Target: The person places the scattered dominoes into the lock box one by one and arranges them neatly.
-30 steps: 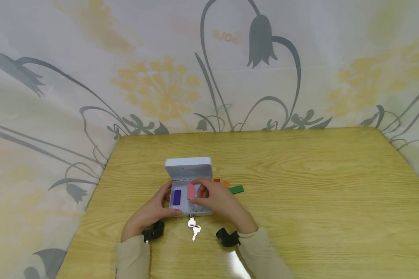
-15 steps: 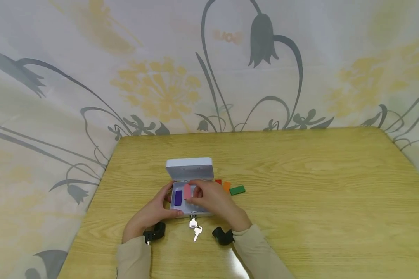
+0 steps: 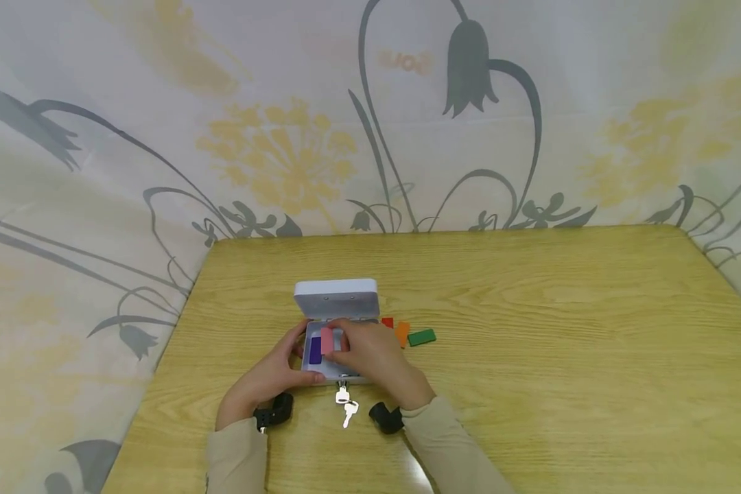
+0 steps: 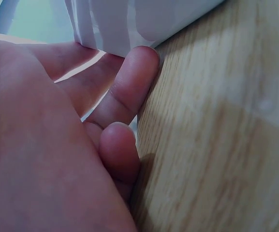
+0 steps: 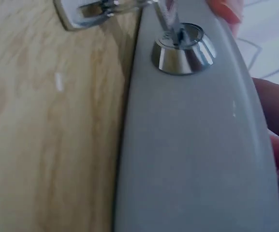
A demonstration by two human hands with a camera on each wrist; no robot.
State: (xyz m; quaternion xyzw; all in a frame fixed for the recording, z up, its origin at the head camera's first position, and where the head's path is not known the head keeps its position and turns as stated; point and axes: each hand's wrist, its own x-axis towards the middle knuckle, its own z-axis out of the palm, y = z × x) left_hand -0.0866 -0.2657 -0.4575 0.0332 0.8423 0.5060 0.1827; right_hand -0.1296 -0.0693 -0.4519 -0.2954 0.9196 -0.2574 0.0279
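A small white metal cash box (image 3: pixel 336 304) stands with its lid raised in the head view. At its left side my left hand (image 3: pixel 272 370) grips it, thumb on the front edge and fingers towards the back. The left wrist view shows the fingers (image 4: pixel 134 77) against the box wall. My right hand (image 3: pixel 373 350) pinches a pink block (image 3: pixel 326 341) over the inside of the box. Just left of that lies a purple block (image 3: pixel 315 350), partly covered by the pink one. The right wrist view shows the box's round lock (image 5: pixel 183 58) with a key in it.
Two silver keys (image 3: pixel 346 401) hang in front of the box. Right of the box, red (image 3: pixel 387 322), orange (image 3: pixel 403 334) and green (image 3: pixel 422 337) blocks lie on the wooden table (image 3: pixel 562 357). A flowered cloth (image 3: pixel 407 137) rises behind the table's back edge.
My right hand has carried the pink block left, up to the purple one. More of the orange block shows now. The left hand keeps its hold on the box.
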